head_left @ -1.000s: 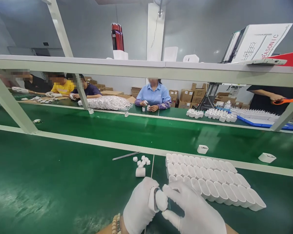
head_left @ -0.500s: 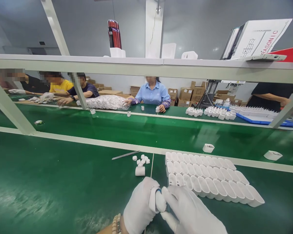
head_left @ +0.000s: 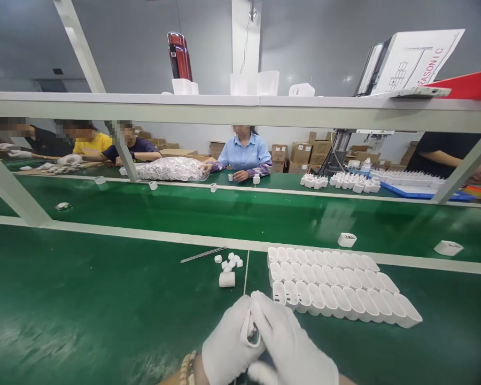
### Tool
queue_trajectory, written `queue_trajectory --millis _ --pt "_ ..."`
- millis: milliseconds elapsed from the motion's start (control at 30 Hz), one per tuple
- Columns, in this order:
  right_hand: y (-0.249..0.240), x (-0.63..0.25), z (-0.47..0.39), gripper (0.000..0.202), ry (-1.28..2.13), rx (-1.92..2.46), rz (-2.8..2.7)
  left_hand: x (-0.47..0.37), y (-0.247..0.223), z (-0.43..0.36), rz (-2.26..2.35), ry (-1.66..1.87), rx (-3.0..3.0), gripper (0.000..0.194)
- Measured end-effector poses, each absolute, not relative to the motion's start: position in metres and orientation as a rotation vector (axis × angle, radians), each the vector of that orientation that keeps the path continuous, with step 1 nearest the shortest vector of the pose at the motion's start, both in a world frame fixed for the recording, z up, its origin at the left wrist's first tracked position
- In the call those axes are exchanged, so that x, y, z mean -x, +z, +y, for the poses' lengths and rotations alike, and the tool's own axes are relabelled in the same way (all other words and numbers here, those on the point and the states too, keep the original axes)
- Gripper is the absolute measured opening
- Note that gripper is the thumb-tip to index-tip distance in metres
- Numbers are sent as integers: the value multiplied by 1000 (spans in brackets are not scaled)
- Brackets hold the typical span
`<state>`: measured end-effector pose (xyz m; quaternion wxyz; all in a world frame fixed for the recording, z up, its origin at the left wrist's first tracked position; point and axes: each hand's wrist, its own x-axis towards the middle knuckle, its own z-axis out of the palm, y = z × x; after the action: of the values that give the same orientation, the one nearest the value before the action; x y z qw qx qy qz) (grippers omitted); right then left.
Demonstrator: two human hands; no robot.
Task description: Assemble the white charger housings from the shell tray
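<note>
White gloves cover both of my hands, which meet at the bottom centre. My left hand (head_left: 228,342) is wrapped round a white oval housing (head_left: 250,334), its open end facing me. My right hand (head_left: 294,342) presses its fingertips against the rim of that housing; whether a small part is between them is hidden. Just beyond lie a white cylinder (head_left: 226,279), several small white pieces (head_left: 231,261) and metal tweezers (head_left: 203,254). Three rows of white oval housings (head_left: 340,299) stand to the right of my hands.
Beyond a pale rail (head_left: 144,236), a green belt (head_left: 184,211) carries white housings (head_left: 347,239). A shelf (head_left: 208,109) crosses above it on slanted posts. Several people sit across the belt, one in a blue shirt (head_left: 244,152) beside a clear plastic bag (head_left: 170,168).
The housing in my left hand has turned, its open end now showing. My right fingers have moved up onto its rim. The view has shifted slightly, and the person across has let go of a part.
</note>
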<state>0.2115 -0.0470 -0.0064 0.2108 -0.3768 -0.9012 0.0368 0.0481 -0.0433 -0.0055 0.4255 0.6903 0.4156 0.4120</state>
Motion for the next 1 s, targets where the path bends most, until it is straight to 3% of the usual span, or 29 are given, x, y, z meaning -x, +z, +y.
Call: queue_trajectory --millis 67,100,200,433,667,867,1000 --pt "13 -217 -40 31 323 1099 -2468 -48 -8 -41 983 967 -1774 16" --pt "23 -221 -36 24 429 1097 -2459 -48 -8 -41 973 914 -1809 15" --pt "39 -227 -27 26 660 1063 -2485 -48 -5 -42 951 734 -1848 7" --pt "30 -225 -26 21 809 1247 -2529 -48 3 -49 1088 346 -1785 17" --pt "43 -234 -22 21 1157 1117 -2408 -47 0 -41 819 379 -1700 20" --pt "49 -230 -29 15 1103 1265 -2531 -44 -14 -38 799 334 -1718 35" --pt "43 -219 -37 27 764 1361 -2753 -40 -31 -37 910 299 -1818 53"
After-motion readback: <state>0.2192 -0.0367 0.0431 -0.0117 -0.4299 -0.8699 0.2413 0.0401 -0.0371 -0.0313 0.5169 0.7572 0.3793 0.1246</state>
